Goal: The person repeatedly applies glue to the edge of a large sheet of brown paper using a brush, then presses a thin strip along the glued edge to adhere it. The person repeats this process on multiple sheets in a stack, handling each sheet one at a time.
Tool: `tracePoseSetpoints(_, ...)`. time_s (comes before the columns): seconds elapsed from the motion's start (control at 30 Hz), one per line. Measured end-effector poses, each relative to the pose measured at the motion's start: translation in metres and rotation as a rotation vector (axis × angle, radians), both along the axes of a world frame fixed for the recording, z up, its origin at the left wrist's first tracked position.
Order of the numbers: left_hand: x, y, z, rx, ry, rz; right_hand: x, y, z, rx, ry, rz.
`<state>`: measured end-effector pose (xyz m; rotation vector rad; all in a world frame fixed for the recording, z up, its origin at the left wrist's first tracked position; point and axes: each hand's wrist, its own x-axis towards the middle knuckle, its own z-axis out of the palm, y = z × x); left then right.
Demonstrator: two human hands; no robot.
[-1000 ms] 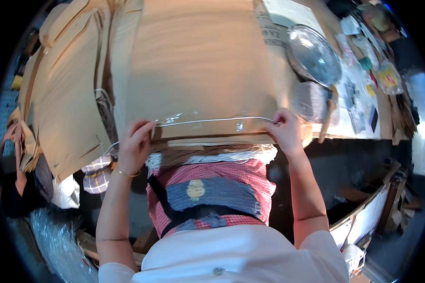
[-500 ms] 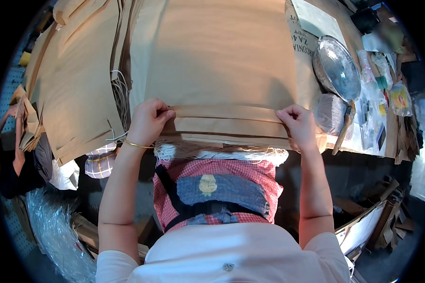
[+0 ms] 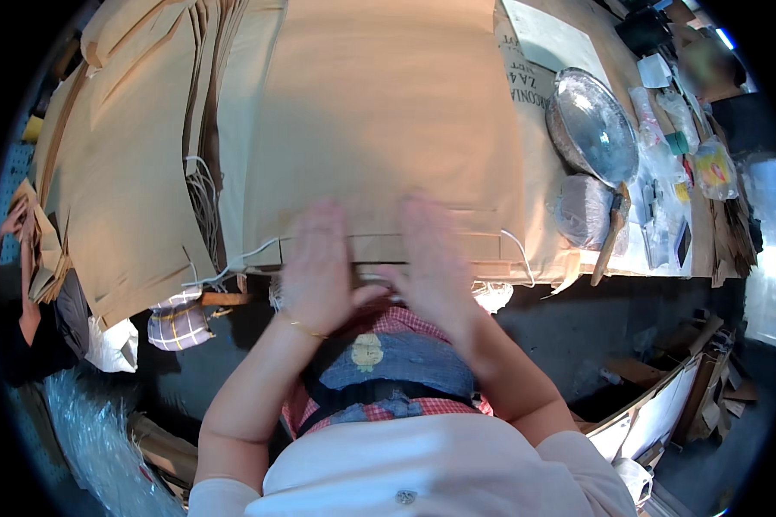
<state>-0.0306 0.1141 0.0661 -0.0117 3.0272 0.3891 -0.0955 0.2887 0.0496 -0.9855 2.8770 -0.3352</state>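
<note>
A large brown paper sheet [image 3: 388, 112] lies in front of me, with its near end folded over in a flat band. My left hand [image 3: 317, 263] rests palm down on that band, fingers stretched out and smeared by motion. Close beside it, my right hand [image 3: 435, 263] is also flat on the fold, fingers straight and thumb pointing inward. Neither hand grips anything. White string [image 3: 252, 253] comes out at the left end of the fold, and another piece of string [image 3: 522, 252] curves out at the right end.
Stacked brown paper [image 3: 134, 155] lies to the left. On the right are a metal bowl [image 3: 592, 125], a wrapped bundle [image 3: 583, 211] and a wooden-handled tool [image 3: 610, 237]. At far left, another person's hand [image 3: 17, 220] holds paper pieces. Clear plastic strands [image 3: 95, 439] heap at lower left.
Both hands have let go of the fold's ends and moved inward, from pinching to lying flat on it. The fold now lies down, and string shows at both ends.
</note>
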Motion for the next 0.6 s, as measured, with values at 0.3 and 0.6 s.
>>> tracePoseSetpoints(0.3, 0.015, -0.057, -0.015, -0.068, 0.106, 0.119, -0.026, 0.102, -0.031, -0.160, 0.156, -0.550)
tracePoseSetpoints(0.6, 0.021, -0.077, -0.004, 0.477, 0.321, 0.471, -0.027, 0.117, 0.007, -1.311, -0.621, -0.649)
